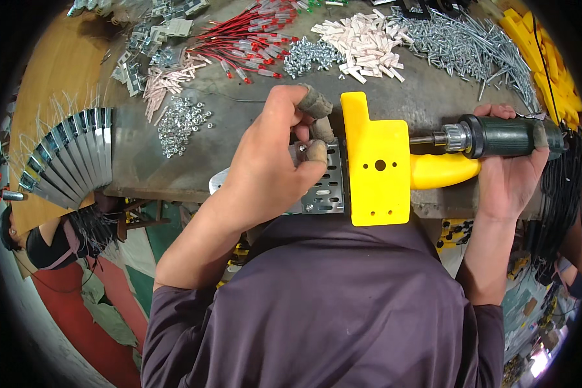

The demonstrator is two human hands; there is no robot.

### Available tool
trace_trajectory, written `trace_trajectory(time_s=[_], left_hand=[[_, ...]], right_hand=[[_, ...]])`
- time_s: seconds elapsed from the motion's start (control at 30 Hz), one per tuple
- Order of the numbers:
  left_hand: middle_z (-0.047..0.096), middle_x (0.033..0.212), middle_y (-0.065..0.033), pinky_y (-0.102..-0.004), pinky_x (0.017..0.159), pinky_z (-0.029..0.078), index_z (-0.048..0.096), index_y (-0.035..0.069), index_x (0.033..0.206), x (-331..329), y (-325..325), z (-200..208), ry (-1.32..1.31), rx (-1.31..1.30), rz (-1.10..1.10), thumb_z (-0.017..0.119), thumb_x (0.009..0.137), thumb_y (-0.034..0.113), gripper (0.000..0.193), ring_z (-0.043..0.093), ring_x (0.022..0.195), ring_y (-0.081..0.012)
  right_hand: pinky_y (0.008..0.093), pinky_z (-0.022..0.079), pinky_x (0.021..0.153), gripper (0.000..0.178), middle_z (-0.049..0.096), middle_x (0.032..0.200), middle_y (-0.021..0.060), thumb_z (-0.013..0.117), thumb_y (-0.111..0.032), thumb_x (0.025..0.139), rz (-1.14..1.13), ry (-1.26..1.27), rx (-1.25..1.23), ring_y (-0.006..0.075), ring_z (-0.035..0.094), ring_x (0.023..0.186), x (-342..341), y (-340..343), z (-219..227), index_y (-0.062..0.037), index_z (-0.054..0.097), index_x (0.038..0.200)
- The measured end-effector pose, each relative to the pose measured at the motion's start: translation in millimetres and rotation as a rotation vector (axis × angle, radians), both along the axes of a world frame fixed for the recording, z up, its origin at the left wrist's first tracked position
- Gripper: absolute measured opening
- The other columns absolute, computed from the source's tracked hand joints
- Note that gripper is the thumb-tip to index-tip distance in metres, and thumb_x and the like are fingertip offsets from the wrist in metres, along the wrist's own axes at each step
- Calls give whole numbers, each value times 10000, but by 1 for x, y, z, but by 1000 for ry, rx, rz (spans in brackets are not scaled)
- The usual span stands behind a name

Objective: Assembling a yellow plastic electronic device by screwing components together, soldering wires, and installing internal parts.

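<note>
Between both hands [271, 155] [507, 184], yellow housing [380, 187]

Yellow holed housing [376, 145] beside slotted plate [330, 187]; green driver [507, 137] pointing left

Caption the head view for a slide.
Left hand at slotted metal plate, right hand holding green driver, yellow housing between.

I can read no lettering, number or sign on the yellow piece [380, 139] in front of me, nor on the slotted metal plate [330, 187] by my left hand [265, 155]. The dark green power driver [504, 137] in my right hand [507, 184] shows no legible marking either.
</note>
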State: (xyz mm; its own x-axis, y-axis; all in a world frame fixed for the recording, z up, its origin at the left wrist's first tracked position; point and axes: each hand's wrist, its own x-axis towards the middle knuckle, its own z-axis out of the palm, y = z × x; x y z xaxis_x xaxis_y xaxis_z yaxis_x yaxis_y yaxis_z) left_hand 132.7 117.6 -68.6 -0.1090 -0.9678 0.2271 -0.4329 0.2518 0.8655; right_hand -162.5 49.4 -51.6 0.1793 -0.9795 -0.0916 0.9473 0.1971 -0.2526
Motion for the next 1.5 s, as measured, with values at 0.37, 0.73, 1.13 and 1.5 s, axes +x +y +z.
trace_trajectory(time_s=[0.37,0.73,1.13,1.5], left_hand=[[574,910,-81,-320,715,478,492,31,1033,0,1,10,-53,0,-57,652,670,-71,410,574,788,-229],[551,830,-136,-391,687,411,530,5,916,0,-2,10,-380,-281,-66,656,638,-67,314,505,749,-334],[560,825,-118,-362,724,444,543,6,955,1,3,11,-339,-159,-20,654,724,-15,257,547,805,-293],[635,956,-200,-386,777,479,546,49,1134,83,32,10,-814,-100,396,612,837,63,304,620,887,-359]], right_hand=[[461,303,1091,376,502,958,180,569,-196,868,-40,58,4,280,521,956,0,0,2,127,451,1020],[468,321,1081,337,503,949,160,593,-180,847,-77,90,19,269,529,916,3,-5,-1,74,448,1013],[513,306,1097,387,524,1057,182,518,-242,907,-55,344,-26,303,502,1084,9,-12,18,79,459,1115],[446,289,1057,359,528,916,103,635,-180,812,22,103,-153,221,533,909,-36,20,35,55,454,1014]])
